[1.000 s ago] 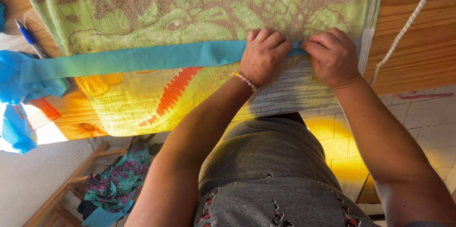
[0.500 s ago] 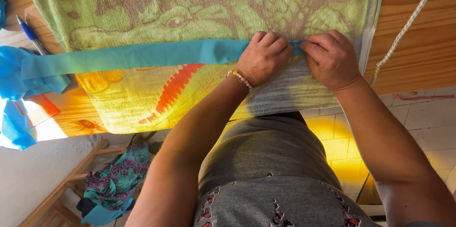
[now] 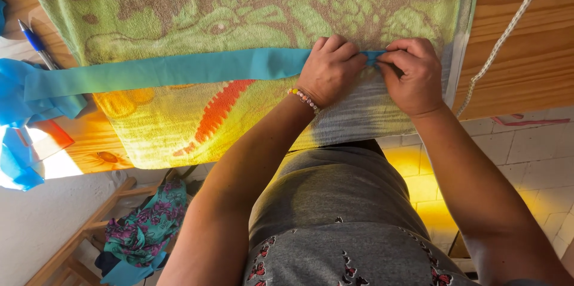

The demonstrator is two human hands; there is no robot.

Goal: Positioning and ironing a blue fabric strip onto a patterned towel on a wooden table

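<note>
A long teal fabric strip [image 3: 179, 70] lies flat across a green towel with a crocodile pattern [image 3: 251, 17], which covers a wooden table [image 3: 526, 64]. My left hand [image 3: 329, 70] and my right hand [image 3: 412, 73] meet at the strip's right end, and the fingertips of both pinch it there. A beaded bracelet [image 3: 304, 99] circles my left wrist. The strip's left end runs into a bunch of blue cloth [image 3: 24, 118] hanging off the table's left side.
A blue pen [image 3: 36, 43] lies at the table's left. A white cord [image 3: 508, 35] trails over the right side of the table. Below left, a wooden chair [image 3: 89, 232] carries patterned clothes [image 3: 143, 232]. The floor is tiled [image 3: 538, 154].
Both hands stay at the strip's right end; only the fingers shift slightly. The view has drifted a little.
</note>
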